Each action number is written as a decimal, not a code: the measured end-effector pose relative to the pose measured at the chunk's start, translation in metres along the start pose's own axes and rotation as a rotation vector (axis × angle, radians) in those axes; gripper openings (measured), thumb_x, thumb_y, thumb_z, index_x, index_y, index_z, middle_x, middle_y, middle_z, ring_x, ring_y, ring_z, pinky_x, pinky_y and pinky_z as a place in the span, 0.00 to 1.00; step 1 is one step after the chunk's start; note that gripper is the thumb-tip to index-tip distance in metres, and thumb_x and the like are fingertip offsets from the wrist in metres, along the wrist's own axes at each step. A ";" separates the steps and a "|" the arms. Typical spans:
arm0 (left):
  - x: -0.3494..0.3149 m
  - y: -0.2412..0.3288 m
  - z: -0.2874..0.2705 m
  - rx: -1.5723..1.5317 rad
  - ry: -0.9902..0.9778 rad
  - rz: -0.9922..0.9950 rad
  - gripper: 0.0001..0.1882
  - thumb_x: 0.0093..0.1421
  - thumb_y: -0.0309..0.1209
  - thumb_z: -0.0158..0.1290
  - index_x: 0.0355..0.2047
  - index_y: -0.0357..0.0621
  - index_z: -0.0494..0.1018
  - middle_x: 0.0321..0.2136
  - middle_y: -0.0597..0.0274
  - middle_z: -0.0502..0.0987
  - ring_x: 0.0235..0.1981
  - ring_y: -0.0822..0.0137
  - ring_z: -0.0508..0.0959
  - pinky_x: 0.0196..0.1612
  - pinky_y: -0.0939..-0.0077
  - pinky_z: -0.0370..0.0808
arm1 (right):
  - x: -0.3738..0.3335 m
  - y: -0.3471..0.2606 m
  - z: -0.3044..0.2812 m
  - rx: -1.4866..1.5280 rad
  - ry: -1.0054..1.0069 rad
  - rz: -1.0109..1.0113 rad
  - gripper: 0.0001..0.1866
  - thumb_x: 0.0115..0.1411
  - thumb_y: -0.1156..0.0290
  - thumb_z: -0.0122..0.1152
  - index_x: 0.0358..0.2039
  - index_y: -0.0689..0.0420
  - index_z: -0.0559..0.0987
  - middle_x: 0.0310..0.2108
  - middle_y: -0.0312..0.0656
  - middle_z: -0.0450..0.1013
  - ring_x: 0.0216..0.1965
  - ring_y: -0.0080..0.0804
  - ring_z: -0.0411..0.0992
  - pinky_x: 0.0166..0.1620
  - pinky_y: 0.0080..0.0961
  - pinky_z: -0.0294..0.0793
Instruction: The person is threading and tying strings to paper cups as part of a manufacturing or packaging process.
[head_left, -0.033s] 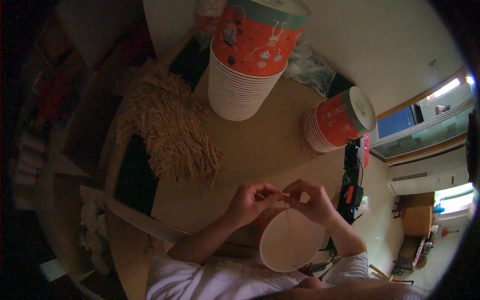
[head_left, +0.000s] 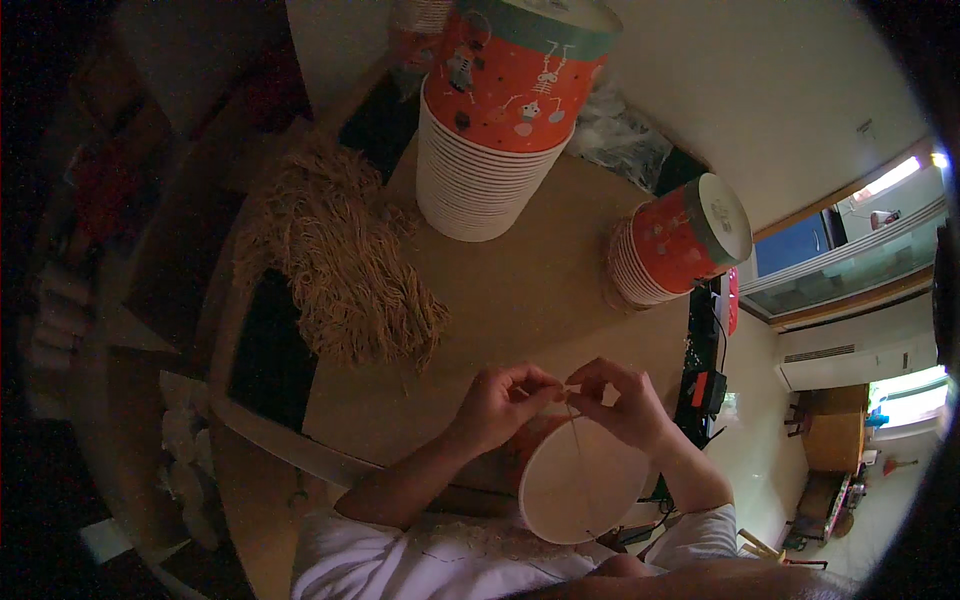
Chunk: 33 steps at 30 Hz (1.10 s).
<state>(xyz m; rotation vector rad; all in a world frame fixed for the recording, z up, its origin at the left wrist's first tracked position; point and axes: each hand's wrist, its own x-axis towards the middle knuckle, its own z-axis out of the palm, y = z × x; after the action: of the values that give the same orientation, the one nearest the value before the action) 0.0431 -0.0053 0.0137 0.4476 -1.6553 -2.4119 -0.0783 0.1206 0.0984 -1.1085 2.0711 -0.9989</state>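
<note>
A paper bucket (head_left: 585, 490) with a white inside rests tilted against my lap, its open mouth facing me. Across that mouth runs a thin cord (head_left: 577, 440), from the far rim down to the near rim. My left hand (head_left: 510, 405) pinches at the cord's upper end, thumb against forefinger. Close beside it, my right hand (head_left: 620, 400) has its thumb and forefinger closed on the same end, just above the rim. The fingertips hide how the cord is fixed or tied there.
On the brown board (head_left: 540, 290) stands a tall stack of orange and white paper buckets (head_left: 495, 140), with a shorter stack (head_left: 670, 245) to its right. A heap of tan cords (head_left: 340, 260) lies at left. Clear plastic wrapping (head_left: 615, 135) is behind; a black and red device (head_left: 708, 392) sits at right.
</note>
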 end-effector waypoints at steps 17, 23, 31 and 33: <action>-0.002 0.010 0.003 0.102 -0.003 0.092 0.09 0.53 0.28 0.56 0.34 0.38 0.74 0.29 0.63 0.77 0.31 0.76 0.76 0.34 0.81 0.73 | 0.000 0.005 -0.001 -0.096 -0.004 -0.103 0.04 0.46 0.79 0.61 0.25 0.61 0.77 0.21 0.40 0.70 0.24 0.29 0.69 0.28 0.22 0.68; -0.001 0.005 0.005 0.137 0.069 0.145 0.10 0.52 0.28 0.57 0.33 0.37 0.74 0.29 0.63 0.77 0.30 0.76 0.75 0.33 0.81 0.73 | 0.000 0.001 -0.002 -0.102 -0.020 -0.103 0.05 0.46 0.79 0.61 0.27 0.61 0.76 0.22 0.41 0.70 0.25 0.30 0.70 0.29 0.23 0.69; 0.000 0.002 0.008 -0.091 -0.039 0.023 0.23 0.51 0.23 0.55 0.46 0.43 0.59 0.27 0.67 0.71 0.31 0.78 0.72 0.34 0.84 0.70 | -0.001 -0.002 -0.001 -0.142 -0.007 -0.121 0.05 0.46 0.80 0.59 0.26 0.60 0.76 0.23 0.41 0.70 0.26 0.32 0.70 0.30 0.24 0.70; 0.000 0.002 0.007 -0.140 -0.054 0.025 0.23 0.51 0.22 0.55 0.46 0.43 0.59 0.28 0.67 0.71 0.31 0.79 0.72 0.34 0.84 0.70 | -0.002 -0.002 -0.003 -0.131 -0.007 -0.114 0.05 0.46 0.80 0.59 0.26 0.60 0.76 0.23 0.41 0.70 0.26 0.33 0.70 0.30 0.24 0.70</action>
<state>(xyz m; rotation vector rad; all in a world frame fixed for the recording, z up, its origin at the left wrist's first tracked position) 0.0406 -0.0004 0.0181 0.3404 -1.4907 -2.5216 -0.0789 0.1227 0.1015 -1.3077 2.1119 -0.9219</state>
